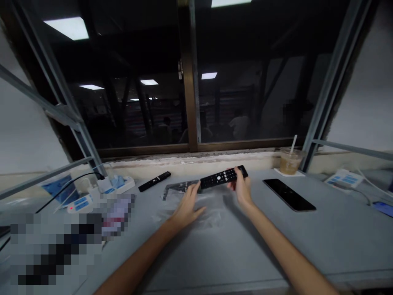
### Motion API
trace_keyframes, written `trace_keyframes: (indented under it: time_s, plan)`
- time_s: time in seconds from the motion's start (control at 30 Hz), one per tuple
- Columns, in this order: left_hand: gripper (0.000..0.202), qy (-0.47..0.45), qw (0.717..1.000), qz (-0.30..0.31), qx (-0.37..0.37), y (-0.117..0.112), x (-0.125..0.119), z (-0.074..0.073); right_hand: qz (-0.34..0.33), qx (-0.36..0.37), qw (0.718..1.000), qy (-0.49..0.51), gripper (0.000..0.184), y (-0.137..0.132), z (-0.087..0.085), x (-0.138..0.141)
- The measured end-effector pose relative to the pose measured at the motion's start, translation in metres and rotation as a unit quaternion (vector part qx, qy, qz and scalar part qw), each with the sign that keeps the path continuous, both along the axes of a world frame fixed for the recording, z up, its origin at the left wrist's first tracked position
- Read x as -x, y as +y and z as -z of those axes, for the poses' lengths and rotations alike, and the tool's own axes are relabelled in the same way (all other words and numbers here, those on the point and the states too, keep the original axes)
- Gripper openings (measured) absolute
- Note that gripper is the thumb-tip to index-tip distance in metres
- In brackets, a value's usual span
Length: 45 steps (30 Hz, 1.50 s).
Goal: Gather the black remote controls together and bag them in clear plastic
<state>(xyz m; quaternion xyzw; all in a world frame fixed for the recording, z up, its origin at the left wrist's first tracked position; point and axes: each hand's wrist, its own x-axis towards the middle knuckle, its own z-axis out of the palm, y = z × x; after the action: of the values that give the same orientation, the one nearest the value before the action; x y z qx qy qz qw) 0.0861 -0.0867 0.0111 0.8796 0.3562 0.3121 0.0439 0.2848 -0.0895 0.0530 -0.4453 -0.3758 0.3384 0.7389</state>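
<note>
My right hand [241, 187] grips the right end of a black remote control [218, 178], thumb on top, and holds it tilted above the table. My left hand [186, 201] is at the remote's left end, fingers stretched and thumb spread apart. Beneath and around the left hand lies a crumpled clear plastic bag [211, 215]. Just left of its fingertips is a dark item [178, 187] under clear plastic, partly hidden, whose kind I cannot make out. Farther back on the left, a second black remote control [154, 181] rests on the grey table [227, 262].
To the right lies a black phone or tablet [288, 195]. Behind it stands a lidded drink cup [290, 161] with a straw. Power strips with cables [80, 203] sit at the left; another white strip [344, 179] is at the right. A dark window [147, 102] rises behind the table.
</note>
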Motion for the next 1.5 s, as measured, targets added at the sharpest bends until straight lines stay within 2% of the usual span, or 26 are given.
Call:
trace_keyframes:
  time_s: [0.1,0.2,0.3,0.43,0.57,0.7,0.83,0.93,1.03,1.13,1.23,1.3,1.37,1.43,1.5]
  plan:
    - [0.052,0.11,0.991,0.043,0.056,-0.003,0.001,-0.002,0.056,-0.016,0.997,0.044,0.039,0.004,-0.002,-0.011]
    - [0.033,0.201,0.978,0.005,0.063,-0.009,0.0,-0.01,0.048,-0.006,0.996,0.078,0.04,0.005,-0.002,-0.013]
    - [0.03,0.24,0.969,-0.037,0.051,-0.013,0.001,-0.017,0.016,-0.003,0.996,0.091,0.045,0.003,-0.001,-0.009]
    - [0.02,0.247,0.967,-0.062,0.027,-0.012,0.004,-0.019,-0.044,-0.006,0.997,0.069,0.051,-0.002,0.001,0.003]
    - [0.018,0.234,0.967,-0.105,-0.006,-0.007,0.01,-0.022,-0.087,0.002,0.996,0.013,0.052,-0.006,0.004,0.012]
    - [0.014,0.135,0.973,-0.174,-0.07,-0.006,0.015,-0.031,-0.078,0.017,0.996,-0.033,0.048,-0.005,0.011,0.016]
    - [0.016,0.103,0.967,-0.224,-0.069,-0.005,0.017,-0.034,-0.056,0.013,0.996,-0.072,0.044,-0.002,0.018,0.018]
    - [0.014,0.113,0.97,-0.207,-0.054,-0.003,0.017,-0.03,-0.049,0.022,0.993,-0.107,0.041,0.0,0.025,0.02]
    - [0.025,0.127,0.974,-0.183,-0.032,0.001,0.017,-0.023,-0.035,0.023,0.984,-0.171,0.037,0.0,0.033,0.022]
    - [0.026,0.13,0.973,-0.19,-0.026,0.004,0.017,-0.019,0.003,-0.027,0.955,-0.296,0.032,-0.002,0.038,0.021]
    - [0.023,0.128,0.974,-0.184,-0.041,0.005,0.02,-0.022,0.035,-0.11,0.884,-0.453,0.028,-0.006,0.038,0.015]
    - [0.022,0.111,0.975,-0.187,-0.052,0.005,0.023,-0.025,0.055,-0.135,0.837,-0.527,0.025,-0.009,0.035,0.01]
    - [0.021,0.085,0.975,-0.195,-0.063,0.005,0.026,-0.028,0.072,-0.143,0.806,-0.57,0.026,-0.011,0.032,0.005]
    - [0.021,0.058,0.975,-0.201,-0.072,0.006,0.028,-0.029,0.077,-0.154,0.788,-0.592,0.028,-0.013,0.03,0.002]
    - [0.018,0.039,0.975,-0.206,-0.077,0.007,0.03,-0.03,0.077,-0.17,0.789,-0.585,0.03,-0.014,0.028,0.001]
